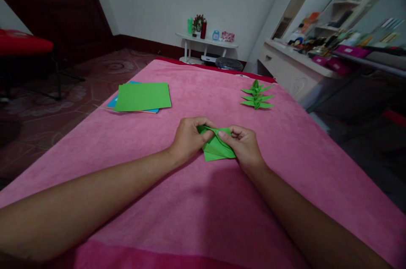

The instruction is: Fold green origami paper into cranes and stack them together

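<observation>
A partly folded piece of green paper [217, 149] is held between both hands, above the middle of the pink cloth. My left hand [192, 135] pinches its upper left edge, the thumb on the near face and the fingers curled behind. On the other side, my right hand [245, 144] grips the upper right part with thumb and bent fingers. The thumbs sit close together at the top, where the paper is creased and slightly raised. Some of the fingertips are hidden behind the paper.
A stack of paper sheets [142, 96], green on top with blue beneath, lies at the left. Folded green paper cranes [256, 99] stand in a row at the right. Beyond the pink cloth [196, 78] is a small white table [209, 41] with bottles.
</observation>
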The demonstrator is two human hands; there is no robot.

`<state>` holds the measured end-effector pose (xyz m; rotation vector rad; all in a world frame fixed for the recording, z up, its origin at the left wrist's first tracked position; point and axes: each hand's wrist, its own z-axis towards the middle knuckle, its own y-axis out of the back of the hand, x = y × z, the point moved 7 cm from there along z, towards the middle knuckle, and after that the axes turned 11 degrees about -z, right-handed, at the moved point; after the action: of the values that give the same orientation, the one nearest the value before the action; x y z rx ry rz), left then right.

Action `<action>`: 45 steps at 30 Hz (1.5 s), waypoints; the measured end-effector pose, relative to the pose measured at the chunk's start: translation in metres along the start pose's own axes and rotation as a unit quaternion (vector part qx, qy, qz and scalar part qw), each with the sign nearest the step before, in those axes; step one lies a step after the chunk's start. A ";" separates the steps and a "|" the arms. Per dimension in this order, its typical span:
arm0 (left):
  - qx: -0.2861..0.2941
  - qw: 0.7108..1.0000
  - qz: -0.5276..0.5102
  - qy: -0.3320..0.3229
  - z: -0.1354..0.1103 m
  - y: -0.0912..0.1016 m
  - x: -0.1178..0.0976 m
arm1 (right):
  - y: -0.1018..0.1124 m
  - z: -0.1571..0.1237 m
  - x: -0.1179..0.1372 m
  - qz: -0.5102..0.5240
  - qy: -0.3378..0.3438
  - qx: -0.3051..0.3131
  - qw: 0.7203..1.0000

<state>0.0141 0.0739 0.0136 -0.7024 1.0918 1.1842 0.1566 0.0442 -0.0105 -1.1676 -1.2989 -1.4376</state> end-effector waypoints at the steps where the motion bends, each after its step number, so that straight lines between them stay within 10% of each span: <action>1: 0.000 1.000 0.000 0.000 0.000 0.000 0.000 | 0.000 0.000 0.000 -0.002 0.003 0.000 1.000; 45: 0.143 0.959 -0.156 0.190 0.012 -0.004 0.028 | 0.008 0.007 0.003 -0.027 -0.021 0.050 0.998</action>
<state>0.0219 0.0936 -0.0087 -0.8578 1.3784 0.6178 0.1643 0.0509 -0.0057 -1.1094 -1.4259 -1.3769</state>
